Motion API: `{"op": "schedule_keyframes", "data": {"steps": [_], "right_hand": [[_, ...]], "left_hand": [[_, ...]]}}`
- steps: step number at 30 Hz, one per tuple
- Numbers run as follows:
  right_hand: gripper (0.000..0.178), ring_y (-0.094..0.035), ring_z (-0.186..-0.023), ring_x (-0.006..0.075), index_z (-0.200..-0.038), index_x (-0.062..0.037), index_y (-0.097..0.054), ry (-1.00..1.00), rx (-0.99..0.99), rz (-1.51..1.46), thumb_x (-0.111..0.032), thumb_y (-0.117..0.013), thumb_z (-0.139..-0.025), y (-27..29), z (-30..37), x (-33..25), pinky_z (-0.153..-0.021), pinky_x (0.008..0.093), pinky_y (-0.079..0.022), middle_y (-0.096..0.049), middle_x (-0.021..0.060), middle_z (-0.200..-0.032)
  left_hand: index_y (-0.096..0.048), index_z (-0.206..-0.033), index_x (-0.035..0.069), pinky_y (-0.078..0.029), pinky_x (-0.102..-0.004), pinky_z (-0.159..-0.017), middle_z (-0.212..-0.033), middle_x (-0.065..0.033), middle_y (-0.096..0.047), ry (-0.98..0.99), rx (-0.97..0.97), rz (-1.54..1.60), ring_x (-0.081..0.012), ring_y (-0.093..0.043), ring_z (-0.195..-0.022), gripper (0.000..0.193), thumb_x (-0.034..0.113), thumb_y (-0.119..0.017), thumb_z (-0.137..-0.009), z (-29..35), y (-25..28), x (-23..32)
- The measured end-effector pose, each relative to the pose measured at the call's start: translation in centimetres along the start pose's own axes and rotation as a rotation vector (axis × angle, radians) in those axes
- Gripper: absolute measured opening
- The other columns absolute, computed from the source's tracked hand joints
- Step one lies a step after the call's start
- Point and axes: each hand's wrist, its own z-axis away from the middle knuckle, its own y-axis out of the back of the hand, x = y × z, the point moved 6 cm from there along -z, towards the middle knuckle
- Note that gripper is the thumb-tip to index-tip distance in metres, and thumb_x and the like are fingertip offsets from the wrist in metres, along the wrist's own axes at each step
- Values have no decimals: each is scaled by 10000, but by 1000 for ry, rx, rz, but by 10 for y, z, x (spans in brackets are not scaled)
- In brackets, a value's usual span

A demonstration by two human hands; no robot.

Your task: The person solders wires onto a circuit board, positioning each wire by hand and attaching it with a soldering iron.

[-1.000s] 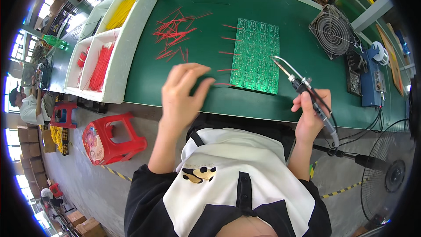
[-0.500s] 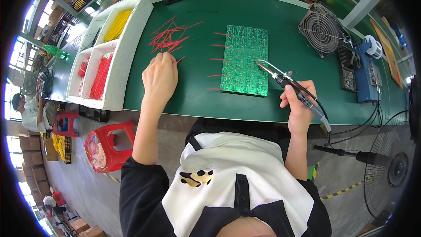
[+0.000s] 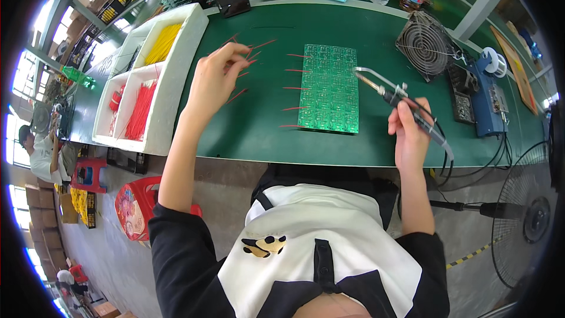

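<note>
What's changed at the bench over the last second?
The left hand has moved left and forward, from beside the circuit board to the loose red wires; whether it grips one is unclear. The right hand still holds the soldering iron, tip near the board's right edge. The board and the five red wires at its left edge look unchanged.

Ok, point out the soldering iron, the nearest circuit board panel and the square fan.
Soldering iron (image 3: 391,98): head view, dark front of handle.
Circuit board panel (image 3: 329,89): head view, its upper face.
Square fan (image 3: 422,47): head view, wire guard.
</note>
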Motion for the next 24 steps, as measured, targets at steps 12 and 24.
{"op": "schedule_keyframes", "data": {"steps": [12, 24], "right_hand": [[180, -517, -470, 103, -771, -82, -461, -139, -119, -86, -145, -609, -851, -22, -77, 37, -454, 212, -409, -576, 76, -613], [195, -492, -448, 101, -771, -70, -460, -152, -175, 40, -148, -624, -842, -34, -63, 34, -412, 215, -383, -559, 82, -599]], "left_hand": [[-646, -844, 37, -467, -321, -634, -794, -75, -594, -401, -49, 21, -227, -576, -730, 83, 58, -649, -764, -52, -91, 21], [-632, -832, 18, -493, -292, -636, -844, -68, -630, -268, -87, 80, -216, -618, -723, 64, 37, -635, -771, -42, -102, 13]]}}
